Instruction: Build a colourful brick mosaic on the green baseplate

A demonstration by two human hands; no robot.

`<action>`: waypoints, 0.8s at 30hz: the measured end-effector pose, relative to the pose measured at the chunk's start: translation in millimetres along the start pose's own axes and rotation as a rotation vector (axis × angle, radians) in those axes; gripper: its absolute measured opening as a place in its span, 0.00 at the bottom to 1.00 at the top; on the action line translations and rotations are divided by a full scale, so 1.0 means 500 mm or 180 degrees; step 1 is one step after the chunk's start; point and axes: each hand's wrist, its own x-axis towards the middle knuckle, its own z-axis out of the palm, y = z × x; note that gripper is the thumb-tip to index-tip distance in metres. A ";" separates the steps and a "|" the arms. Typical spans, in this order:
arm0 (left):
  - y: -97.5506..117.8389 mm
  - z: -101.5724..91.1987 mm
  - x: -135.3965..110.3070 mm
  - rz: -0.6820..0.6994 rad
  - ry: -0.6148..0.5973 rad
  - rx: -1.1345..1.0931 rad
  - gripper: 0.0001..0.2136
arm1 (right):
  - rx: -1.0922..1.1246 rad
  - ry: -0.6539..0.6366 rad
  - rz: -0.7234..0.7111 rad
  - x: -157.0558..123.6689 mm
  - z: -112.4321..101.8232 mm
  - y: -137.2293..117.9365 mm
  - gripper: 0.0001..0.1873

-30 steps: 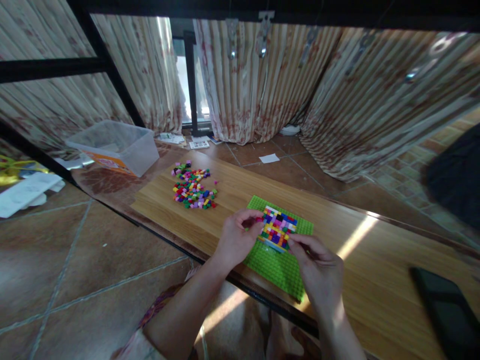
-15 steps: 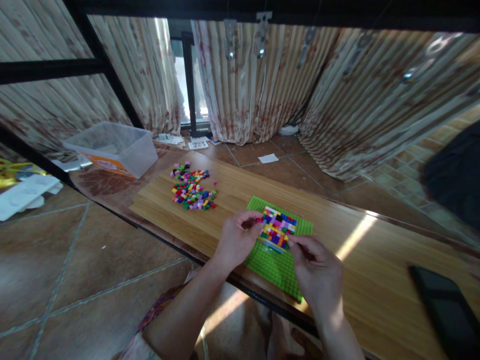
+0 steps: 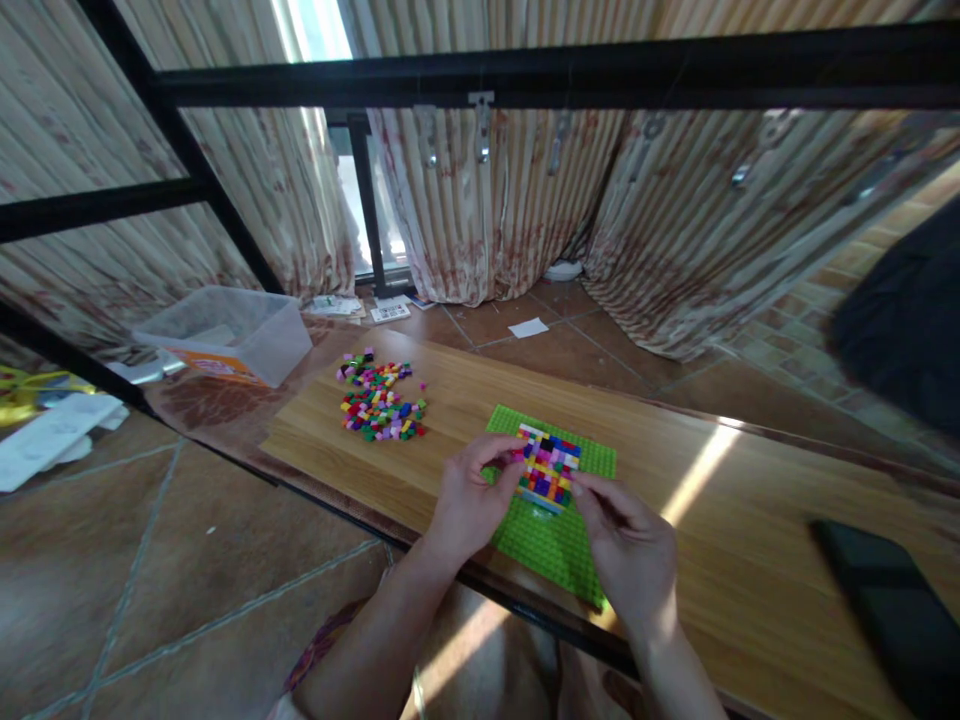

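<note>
On the green studded baseplate [image 3: 551, 550] stands a block of small multicoloured toy bricks [image 3: 551, 462], packed close together. My left hand [image 3: 472, 495] is at the block's left side, its thumb and forefinger pinched on what looks like a small pink toy brick [image 3: 517, 455]. At the right edge of the block is my right hand [image 3: 634, 535], with thumb and forefinger pressed together. Whatever the right fingertips hold is too small to make out.
A pile of loose toy bricks [image 3: 382, 400] lies left on the wooden tabletop [image 3: 450, 380]. Behind it stands a clear plastic bin [image 3: 262, 335]. A dark phone-like slab [image 3: 885, 600] rests at the right. A black metal bar [image 3: 562, 75] crosses above the table.
The view has tilted up a little, so the scene sits lower in the picture. Both hands stay at the brick block, the right fingertips slightly farther up its right edge.
</note>
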 end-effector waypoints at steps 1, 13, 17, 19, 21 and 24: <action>0.001 0.003 -0.002 0.0072 -0.0042 0.0045 0.10 | 0.0095 0.0096 0.0027 0.001 0.001 0.000 0.11; 0.001 0.023 -0.002 0.0717 -0.0750 0.0926 0.18 | 0.0182 0.0292 0.0315 0.012 0.001 0.002 0.14; -0.001 0.026 -0.001 0.0897 -0.0769 0.1277 0.16 | 0.0093 0.0107 0.0166 0.009 0.005 -0.006 0.13; -0.001 0.026 -0.001 0.0975 -0.0766 0.1358 0.15 | -0.0026 0.0045 0.0113 0.007 0.004 -0.007 0.12; 0.000 0.026 -0.001 0.1052 -0.0788 0.1407 0.14 | -0.0111 0.0025 0.0094 0.007 0.004 -0.005 0.12; 0.002 0.024 -0.001 0.1128 -0.0792 0.1433 0.14 | -0.0143 0.0014 0.0012 0.009 0.003 -0.004 0.11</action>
